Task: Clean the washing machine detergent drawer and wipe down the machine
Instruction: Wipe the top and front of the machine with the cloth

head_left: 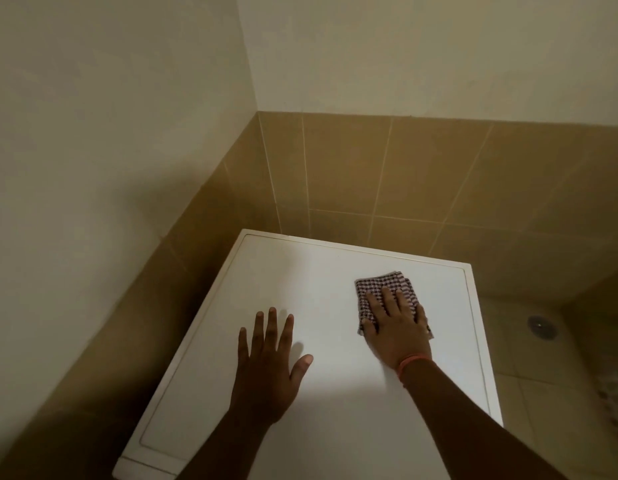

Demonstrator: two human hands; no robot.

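The step in hand looks like the wipe-down of the machine, not the drawer work. Nearest the camera, the left hand (267, 365) lies flat with fingers spread on the white, smooth top panel of the washing machine (321, 271), holding nothing and seemingly steadying the body. A little farther and to the right, the right hand (395, 327), with an orange band at the wrist, presses with straight fingers on a folded dark-and-white checked cloth (383, 284); the cloth lies flat on the panel toward its far right part, near the raised rim but not touching it. The detergent drawer is out of view, so its condition cannot be told. The next move probably calls for even downward pressure while the cloth is swept across the uncovered panel, toward the left and the far corners, and for lifting the left hand so its patch gets wiped too. Beyond the machine stand tan wall tiles (439, 174) under a pale painted wall. No brand, label or writing is readable anywhere.
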